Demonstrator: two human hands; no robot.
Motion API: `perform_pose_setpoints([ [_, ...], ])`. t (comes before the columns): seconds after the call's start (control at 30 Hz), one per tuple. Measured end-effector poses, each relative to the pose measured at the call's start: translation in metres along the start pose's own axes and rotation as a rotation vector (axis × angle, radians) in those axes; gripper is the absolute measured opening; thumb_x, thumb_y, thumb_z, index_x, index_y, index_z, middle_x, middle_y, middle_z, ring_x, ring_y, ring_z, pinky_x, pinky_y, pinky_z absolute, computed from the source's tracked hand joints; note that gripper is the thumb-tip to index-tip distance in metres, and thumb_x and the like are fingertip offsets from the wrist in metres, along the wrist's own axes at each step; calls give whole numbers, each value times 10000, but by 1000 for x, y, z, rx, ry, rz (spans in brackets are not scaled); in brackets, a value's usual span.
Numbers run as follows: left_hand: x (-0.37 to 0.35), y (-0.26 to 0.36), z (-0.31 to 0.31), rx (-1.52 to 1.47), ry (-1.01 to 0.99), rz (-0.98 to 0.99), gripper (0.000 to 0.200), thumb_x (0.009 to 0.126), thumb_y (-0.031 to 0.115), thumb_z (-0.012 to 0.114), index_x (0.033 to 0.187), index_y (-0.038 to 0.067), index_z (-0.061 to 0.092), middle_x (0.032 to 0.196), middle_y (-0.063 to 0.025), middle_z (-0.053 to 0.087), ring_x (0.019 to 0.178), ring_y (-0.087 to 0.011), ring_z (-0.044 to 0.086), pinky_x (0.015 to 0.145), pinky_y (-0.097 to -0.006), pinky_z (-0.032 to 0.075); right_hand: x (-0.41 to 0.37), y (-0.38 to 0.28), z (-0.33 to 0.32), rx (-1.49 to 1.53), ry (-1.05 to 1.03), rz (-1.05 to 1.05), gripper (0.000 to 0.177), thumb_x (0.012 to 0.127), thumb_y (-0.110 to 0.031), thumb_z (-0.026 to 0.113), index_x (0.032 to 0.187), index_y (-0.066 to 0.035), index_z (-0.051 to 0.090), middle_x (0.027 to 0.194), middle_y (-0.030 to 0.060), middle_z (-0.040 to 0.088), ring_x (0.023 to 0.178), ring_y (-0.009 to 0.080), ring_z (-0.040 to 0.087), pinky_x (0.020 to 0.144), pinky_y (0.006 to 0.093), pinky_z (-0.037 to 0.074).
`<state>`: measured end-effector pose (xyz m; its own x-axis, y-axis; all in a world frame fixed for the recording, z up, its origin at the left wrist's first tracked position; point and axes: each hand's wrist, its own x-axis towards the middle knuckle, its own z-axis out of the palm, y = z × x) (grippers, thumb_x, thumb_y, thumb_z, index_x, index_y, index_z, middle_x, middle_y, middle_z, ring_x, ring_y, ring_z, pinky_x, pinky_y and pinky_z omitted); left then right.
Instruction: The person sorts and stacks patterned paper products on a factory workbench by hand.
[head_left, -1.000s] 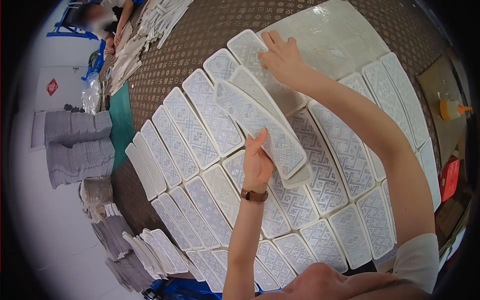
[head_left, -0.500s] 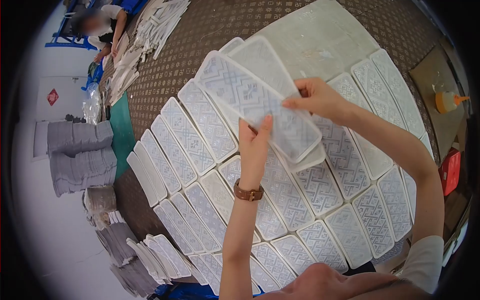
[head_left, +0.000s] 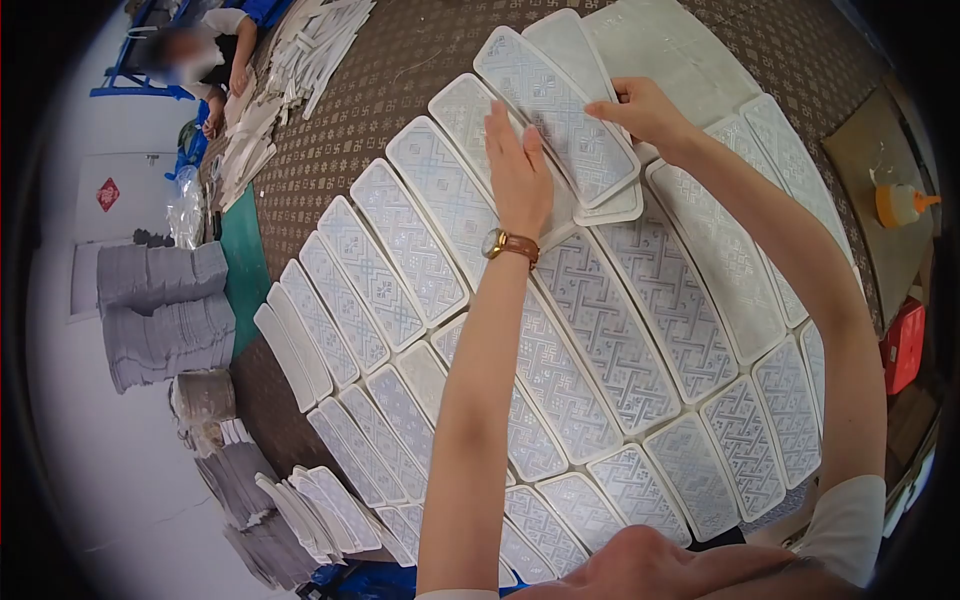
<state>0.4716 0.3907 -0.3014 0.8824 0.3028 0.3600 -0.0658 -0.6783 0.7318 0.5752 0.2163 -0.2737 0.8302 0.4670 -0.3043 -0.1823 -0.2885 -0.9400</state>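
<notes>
My right hand (head_left: 650, 118) grips the upper right edge of a pale rounded rectangular panel (head_left: 562, 108) with a bluish geometric pattern. Beneath it, partly covered, a second pale panel (head_left: 577, 47) shows at the top and bottom, fanned at an angle. My left hand (head_left: 520, 178), with a watch on the wrist, lies flat with fingers stretched out over a patterned panel (head_left: 470, 118) in the top row, just left of the held one. Rows of similar panels (head_left: 385, 262) cover the surface below and around both hands.
Stacks of grey sheets (head_left: 165, 330) stand at the left. Another person (head_left: 225, 60) is at the upper left beside pale strips (head_left: 320, 50). An orange-capped bottle (head_left: 900, 205) and a red box (head_left: 903, 345) are at the right. A plain pale sheet (head_left: 670, 60) lies at the top.
The held panels have moved up and to the right with my right hand. My left hand has let go of them and moved up, its fingers now stretched out.
</notes>
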Motion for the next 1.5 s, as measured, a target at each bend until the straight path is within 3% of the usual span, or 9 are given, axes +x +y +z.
perform_pose_setpoints([
  [0.37, 0, -2, 6, 302, -164, 79, 499, 1030, 392, 310, 1453, 138, 389, 1548, -117, 293, 1420, -398, 239, 1162, -479, 186, 2, -3, -7, 6, -61, 19, 300, 839, -216, 694, 1036, 9, 675, 823, 37, 645, 670, 91, 591, 516, 243, 441],
  [0.47, 0, -1, 6, 277, -155, 77, 504, 1026, 409, 318, 1455, 154, 391, 1552, -111, 287, 1424, -393, 234, 1164, -476, 179, 13, 4, -6, 100, -58, -94, 292, 848, -188, 687, 1059, 14, 672, 847, 41, 659, 690, 84, 591, 515, 240, 423],
  [0.63, -1, 0, 7, 302, -132, 117, 530, 1014, 469, 326, 1453, 181, 398, 1558, -119, 273, 1429, -383, 231, 1159, -489, 177, 2, -7, -19, 15, -67, -70, 299, 852, -167, 685, 1090, 13, 669, 877, 49, 667, 711, 82, 596, 547, 244, 446],
  [0.73, -1, 1, 7, 324, -146, 124, 537, 1002, 487, 353, 1454, 203, 400, 1562, -112, 267, 1434, -378, 223, 1161, -492, 166, 8, -6, -14, 55, -84, -70, 307, 831, -135, 699, 1073, 50, 670, 899, 97, 664, 753, 150, 633, 590, 300, 504],
  [1.03, -2, -1, 7, 365, -184, 124, 587, 949, 530, 444, 1454, 232, 406, 1562, -96, 274, 1426, -381, 240, 1161, -500, 141, 17, 2, -2, 55, -76, -87, 291, 820, -122, 706, 1045, 59, 676, 836, 92, 667, 707, 153, 630, 589, 301, 506],
  [1.13, -1, -1, 6, 370, -193, 132, 595, 942, 540, 450, 1453, 238, 407, 1560, -96, 278, 1423, -381, 245, 1160, -501, 141, 15, 1, -6, -36, -97, -73, 281, 851, -132, 685, 1080, 29, 668, 868, 53, 665, 728, 96, 607, 587, 234, 477],
  [1.43, -1, 0, 7, 376, -200, 147, 641, 914, 589, 473, 1450, 243, 413, 1561, -107, 272, 1419, -401, 242, 1156, -516, 132, 14, 13, 3, 29, 8, -76, 272, 855, -153, 685, 1066, 18, 668, 858, 49, 663, 713, 85, 589, 582, 235, 462],
  [1.5, -2, 1, 6, 378, -203, 147, 648, 909, 596, 476, 1450, 244, 415, 1561, -109, 271, 1419, -403, 240, 1156, -517, 130, 12, 12, 5, 82, 20, -57, 294, 841, -147, 694, 1077, 26, 669, 868, 74, 668, 726, 127, 614, 603, 278, 487],
])
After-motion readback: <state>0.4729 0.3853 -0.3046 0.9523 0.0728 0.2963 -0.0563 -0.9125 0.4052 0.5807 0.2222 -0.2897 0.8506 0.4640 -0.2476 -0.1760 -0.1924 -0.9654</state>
